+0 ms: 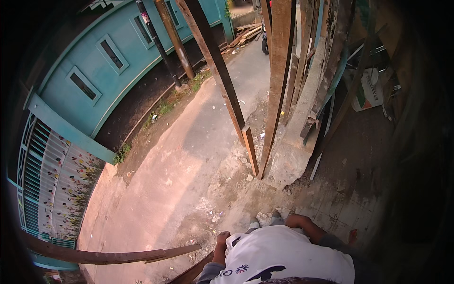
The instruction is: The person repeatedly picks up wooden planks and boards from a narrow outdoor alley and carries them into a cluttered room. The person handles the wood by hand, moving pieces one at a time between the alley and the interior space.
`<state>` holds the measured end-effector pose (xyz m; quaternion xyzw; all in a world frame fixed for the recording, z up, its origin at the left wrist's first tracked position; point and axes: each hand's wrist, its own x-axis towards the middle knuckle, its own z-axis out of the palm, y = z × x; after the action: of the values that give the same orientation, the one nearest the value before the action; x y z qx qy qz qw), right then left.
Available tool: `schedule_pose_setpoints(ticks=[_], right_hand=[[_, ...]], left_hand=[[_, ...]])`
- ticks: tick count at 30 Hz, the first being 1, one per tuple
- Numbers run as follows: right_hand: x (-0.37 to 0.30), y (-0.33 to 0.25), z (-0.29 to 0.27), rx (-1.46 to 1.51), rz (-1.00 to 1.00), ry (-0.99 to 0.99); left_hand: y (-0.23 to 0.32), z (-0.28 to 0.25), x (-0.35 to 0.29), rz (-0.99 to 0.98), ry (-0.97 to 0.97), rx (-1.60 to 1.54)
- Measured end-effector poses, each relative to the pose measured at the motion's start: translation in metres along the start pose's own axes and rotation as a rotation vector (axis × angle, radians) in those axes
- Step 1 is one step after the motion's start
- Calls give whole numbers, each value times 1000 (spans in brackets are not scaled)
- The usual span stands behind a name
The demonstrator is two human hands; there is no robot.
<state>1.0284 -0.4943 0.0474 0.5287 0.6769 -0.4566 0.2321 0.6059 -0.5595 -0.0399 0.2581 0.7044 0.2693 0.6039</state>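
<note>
My left hand (222, 237) is low beside the left edge of my white shirt, its fingers curled; what they hold, if anything, is hidden. My right hand (295, 220) is against the front of my waist, with its fingers hidden from view. Between the hands, the tips of my shoes (276, 218) show on the rough ground. Close to my left hand, a long wooden plank (109, 257) reaches in from the lower left. Ahead of me, tall wooden beams (279, 85) stand with their lower ends together, and a short wooden piece (249, 151) leans between them.
A concrete block (289, 163) stands beside the beams. More upright timber (326, 57) and a white sack (369, 90) are at the right. The road (175, 161) runs past a turquoise wall (71, 52), a gate (59, 180) and poles (172, 38). Part of a motorcycle (265, 45) shows beyond the beams.
</note>
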Motion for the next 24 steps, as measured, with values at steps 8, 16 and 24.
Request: schedule_pose_setpoints(ticks=[8,16,24], right_hand=[[16,37,-4,244,12,219],[32,145,63,473,-168,49],[-67,102,-6,851,51,-528]], left_hand=[[-70,-8,-2,41,-13,273],[-46,33,11,177,-26,605],[-77,54,-15,-88,8,-170]])
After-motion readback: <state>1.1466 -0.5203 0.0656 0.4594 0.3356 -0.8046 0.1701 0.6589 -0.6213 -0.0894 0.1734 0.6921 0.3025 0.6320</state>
